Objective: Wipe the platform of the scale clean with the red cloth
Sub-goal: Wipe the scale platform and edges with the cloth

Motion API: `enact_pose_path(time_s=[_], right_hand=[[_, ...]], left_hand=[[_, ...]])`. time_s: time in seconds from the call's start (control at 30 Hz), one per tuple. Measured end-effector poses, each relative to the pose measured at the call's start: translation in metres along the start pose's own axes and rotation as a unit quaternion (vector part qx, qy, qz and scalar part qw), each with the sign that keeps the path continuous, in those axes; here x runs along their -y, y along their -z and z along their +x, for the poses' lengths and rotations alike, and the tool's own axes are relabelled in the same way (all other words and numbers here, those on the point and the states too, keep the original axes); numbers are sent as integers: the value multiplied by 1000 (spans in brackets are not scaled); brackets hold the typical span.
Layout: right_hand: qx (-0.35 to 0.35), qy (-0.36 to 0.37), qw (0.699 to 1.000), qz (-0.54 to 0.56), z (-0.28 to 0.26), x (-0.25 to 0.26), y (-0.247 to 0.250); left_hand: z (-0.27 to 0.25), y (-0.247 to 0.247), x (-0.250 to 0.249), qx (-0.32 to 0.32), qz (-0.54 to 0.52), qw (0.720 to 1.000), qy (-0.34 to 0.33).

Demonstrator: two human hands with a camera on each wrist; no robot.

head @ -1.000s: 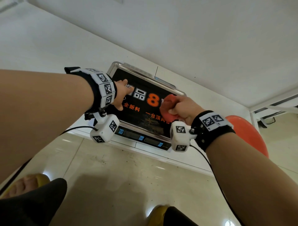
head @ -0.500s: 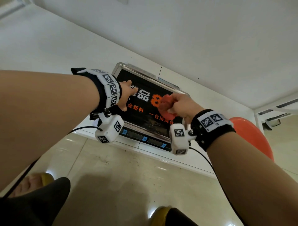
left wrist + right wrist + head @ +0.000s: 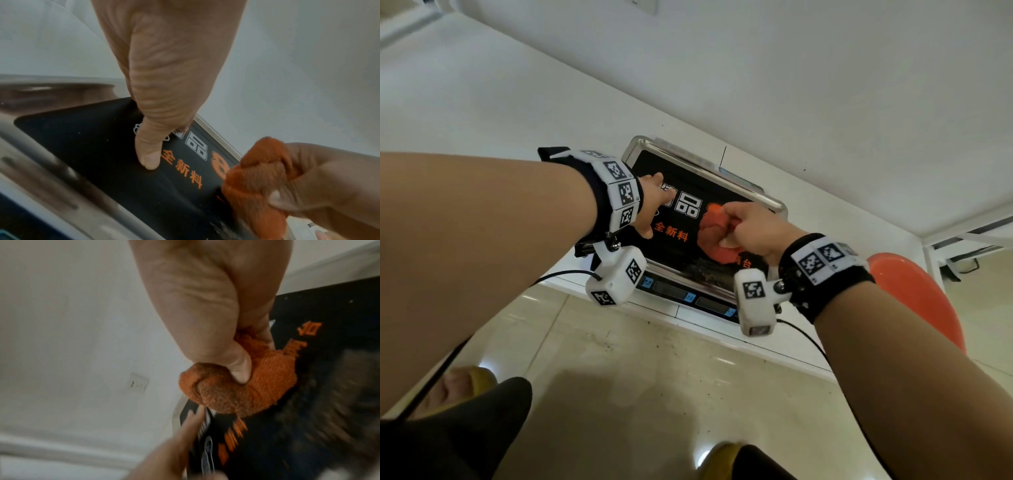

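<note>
The scale (image 3: 674, 291) stands on a white ledge, its steel-rimmed platform (image 3: 678, 250) covered by a black sheet with orange and white print. My right hand (image 3: 753, 226) grips the bunched red cloth (image 3: 714, 236) and presses it on the platform's right half; the cloth (image 3: 236, 386) bulges out under my thumb. My left hand (image 3: 654, 202) lies on the platform's left half with straight fingers, its thumb (image 3: 149, 155) flat on the black sheet (image 3: 92, 146). The red cloth (image 3: 257, 181) sits just right of that thumb.
A white wall (image 3: 791, 85) rises right behind the scale. An orange round seat (image 3: 914, 291) stands to the right of my right forearm. Beige floor tiles (image 3: 654, 394) lie below the ledge, with my feet in yellow slippers (image 3: 472, 380) near the bottom edge.
My right hand has slid the red cloth a little leftward across the platform, over the orange 8. The left hand stays pressed on the platform's left half.
</note>
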State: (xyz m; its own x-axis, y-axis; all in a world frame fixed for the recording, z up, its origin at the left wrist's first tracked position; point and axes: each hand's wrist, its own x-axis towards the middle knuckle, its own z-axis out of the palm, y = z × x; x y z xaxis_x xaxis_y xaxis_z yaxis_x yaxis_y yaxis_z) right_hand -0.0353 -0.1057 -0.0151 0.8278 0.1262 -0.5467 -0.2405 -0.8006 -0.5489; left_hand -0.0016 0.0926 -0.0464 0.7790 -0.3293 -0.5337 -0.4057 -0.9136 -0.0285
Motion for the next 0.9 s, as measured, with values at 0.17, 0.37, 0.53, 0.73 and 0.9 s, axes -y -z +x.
enact_pose_path(time_s=[0.17, 0.37, 0.53, 0.73, 0.9], right_hand=[[-115, -46, 989, 76, 16, -5, 10], [-18, -10, 1000, 2, 13, 1, -14], [-1, -11, 1000, -14, 14, 11, -5], [29, 64, 995, -74, 13, 31, -32], [109, 59, 971, -205, 4, 32, -25]], left_hand=[[1, -1, 0, 1, 2, 1000, -1], [3, -2, 0, -4, 2, 1000, -3], [3, -2, 2, -3, -4, 1000, -5], [4, -3, 3, -7, 1, 1000, -12], [1, -1, 4, -6, -3, 1000, -10]])
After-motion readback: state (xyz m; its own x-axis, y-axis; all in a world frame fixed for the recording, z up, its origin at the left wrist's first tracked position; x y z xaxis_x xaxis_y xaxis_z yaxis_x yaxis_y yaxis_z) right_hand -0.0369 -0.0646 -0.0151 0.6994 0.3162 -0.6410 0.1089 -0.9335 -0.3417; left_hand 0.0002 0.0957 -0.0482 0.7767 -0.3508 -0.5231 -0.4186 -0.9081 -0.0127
